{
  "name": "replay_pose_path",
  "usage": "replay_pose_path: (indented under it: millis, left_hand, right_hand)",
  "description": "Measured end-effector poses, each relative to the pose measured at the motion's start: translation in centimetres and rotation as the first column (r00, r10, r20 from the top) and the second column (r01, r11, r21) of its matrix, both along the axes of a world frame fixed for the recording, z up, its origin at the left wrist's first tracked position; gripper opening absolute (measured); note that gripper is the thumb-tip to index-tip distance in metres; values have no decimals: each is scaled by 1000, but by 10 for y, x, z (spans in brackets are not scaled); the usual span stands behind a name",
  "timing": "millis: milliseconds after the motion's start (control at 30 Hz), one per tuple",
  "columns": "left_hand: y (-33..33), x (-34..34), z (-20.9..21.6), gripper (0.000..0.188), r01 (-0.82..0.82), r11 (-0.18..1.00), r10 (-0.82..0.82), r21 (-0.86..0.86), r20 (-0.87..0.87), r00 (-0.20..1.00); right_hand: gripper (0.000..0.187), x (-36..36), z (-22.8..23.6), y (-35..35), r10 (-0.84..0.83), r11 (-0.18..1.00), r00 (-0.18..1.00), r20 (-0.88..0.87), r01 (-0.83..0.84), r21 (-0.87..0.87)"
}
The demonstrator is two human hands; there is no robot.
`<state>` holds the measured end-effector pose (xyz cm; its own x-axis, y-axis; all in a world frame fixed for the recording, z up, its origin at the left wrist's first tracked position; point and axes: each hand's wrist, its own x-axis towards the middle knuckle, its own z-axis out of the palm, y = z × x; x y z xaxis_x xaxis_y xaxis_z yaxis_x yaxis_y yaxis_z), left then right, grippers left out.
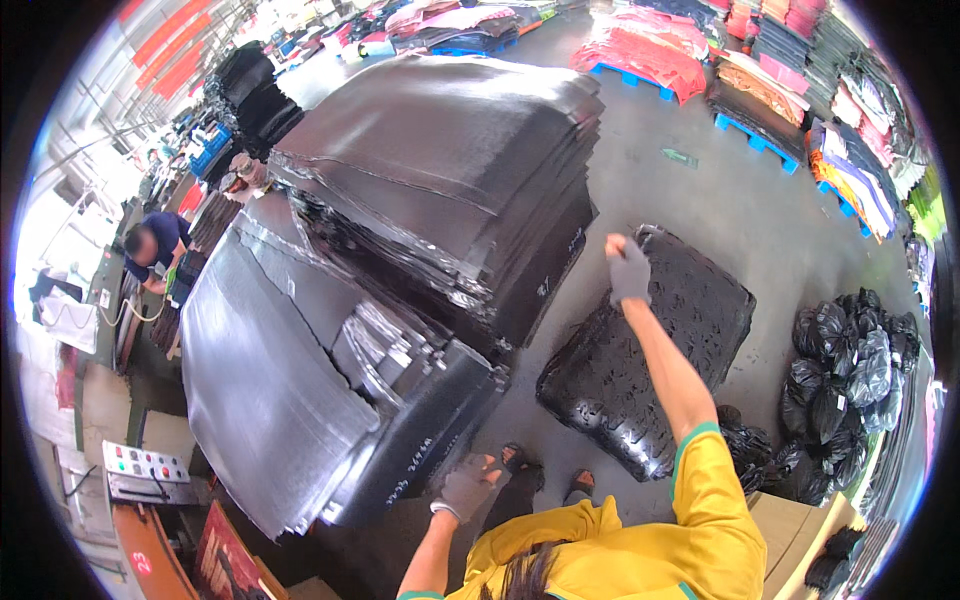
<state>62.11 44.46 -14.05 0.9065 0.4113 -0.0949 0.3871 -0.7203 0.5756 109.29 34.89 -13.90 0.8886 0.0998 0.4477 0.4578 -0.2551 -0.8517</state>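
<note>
My left hand (467, 488), in a grey glove with bare fingertips, is near the lower end of a black rolled edge (440, 420). Its fingers are loosely bent and apart, and I see nothing in them. My right hand (629, 272), gloved the same way, is stretched forward over the far left edge of a low stack wrapped in black plastic (665, 345). Its fingers are curled together, with nothing visible in them. To the left rises a tall stack of glossy black sheets (430, 140). Loose black sheets (270, 340) spread out nearer to me, beside the roll.
Black bags (850, 360) are piled at the right. A cardboard box (800, 530) is near my right side. A control panel with buttons (148, 470) stands at lower left. Another person (160, 250) bends over at the far left. Coloured sheets lie on blue pallets (755, 140) behind.
</note>
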Motion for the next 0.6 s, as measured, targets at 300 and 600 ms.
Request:
replay_pose_path:
  millis: [300, 600]
  left_hand:
    - [68, 15, 106, 33, 86, 988, -65, -132, 154, 986]
    - [144, 38, 179, 29, 142, 990, -140, 7, 219, 966]
  right_hand:
    - [31, 147, 91, 143, -136, 991, 989, -57, 136, 8]
    - [74, 229, 152, 193, -302, 799, 915, -267, 91, -594]
